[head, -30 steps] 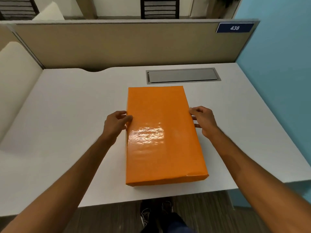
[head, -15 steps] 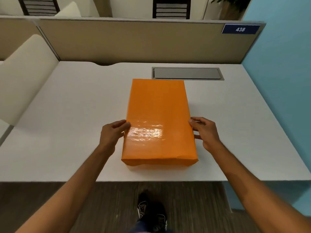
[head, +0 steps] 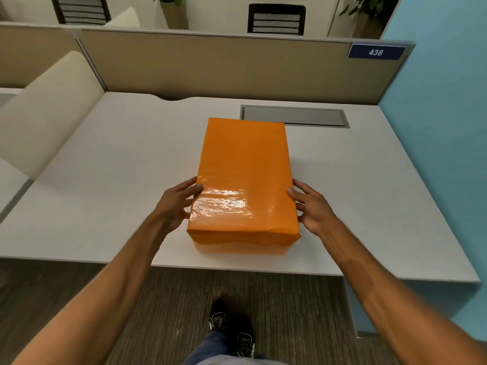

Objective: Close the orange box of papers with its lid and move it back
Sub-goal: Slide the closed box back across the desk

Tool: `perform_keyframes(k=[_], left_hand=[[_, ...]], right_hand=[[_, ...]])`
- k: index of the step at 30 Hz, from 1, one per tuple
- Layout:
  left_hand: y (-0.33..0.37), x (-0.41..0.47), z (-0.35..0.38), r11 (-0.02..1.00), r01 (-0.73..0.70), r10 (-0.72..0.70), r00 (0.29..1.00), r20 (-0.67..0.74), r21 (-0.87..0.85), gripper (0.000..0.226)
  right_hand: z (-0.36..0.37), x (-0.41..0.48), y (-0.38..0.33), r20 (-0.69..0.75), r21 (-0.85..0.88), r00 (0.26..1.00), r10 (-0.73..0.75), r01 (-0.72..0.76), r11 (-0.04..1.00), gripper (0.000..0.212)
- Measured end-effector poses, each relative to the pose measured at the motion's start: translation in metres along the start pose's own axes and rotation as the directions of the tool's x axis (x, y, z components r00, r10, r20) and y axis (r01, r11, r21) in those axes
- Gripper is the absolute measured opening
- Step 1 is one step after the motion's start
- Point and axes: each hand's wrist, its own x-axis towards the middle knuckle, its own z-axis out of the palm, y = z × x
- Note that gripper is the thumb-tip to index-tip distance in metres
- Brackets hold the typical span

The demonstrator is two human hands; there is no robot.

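White cubicle desk (head: 105,180), orange box (head: 243,177) lidded shut near the front edge, contents hidden, left hand (head: 175,204) and right hand (head: 313,209) pressed against its long sides, gripping it between spread fingers.

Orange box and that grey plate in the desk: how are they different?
The orange box stands up off the desk; the grey plate sits sunk flat into it. The box is shiny and bright; the plate is dull. The left hand and right hand press the box's sides; nothing touches the plate. Both are rectangles.
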Motion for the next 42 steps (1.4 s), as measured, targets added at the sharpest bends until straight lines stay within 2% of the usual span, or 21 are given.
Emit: perform_keyframes(k=[8, 22, 30, 42], left_hand=[[0.014, -0.005, -0.022, 0.998, -0.028, 0.025, 0.998, -0.055, -0.058, 0.051], [0.073, 0.03, -0.119, 0.996, -0.093, 0.092, 0.981, -0.171, 0.005, 0.051], [0.12, 0.094, -0.216, 0.996, -0.085, 0.083, 0.98, -0.179, -0.003, 0.051], [0.2, 0.212, -0.349, 1.0, -0.013, 0.011, 0.994, -0.105, -0.014, 0.05]], right_hand=[[0.027, 0.012, -0.022, 0.034, -0.051, 0.999, -0.04, 0.042, 0.998, 0.062], [0.144, 0.077, -0.056, 0.135, -0.102, 0.989, -0.063, 0.077, 0.992, 0.056], [0.25, 0.14, -0.074, 0.146, -0.115, 0.987, -0.07, 0.087, 0.99, 0.057], [0.398, 0.23, -0.089, 0.081, -0.091, 0.994, -0.078, 0.085, 0.992, 0.061]])
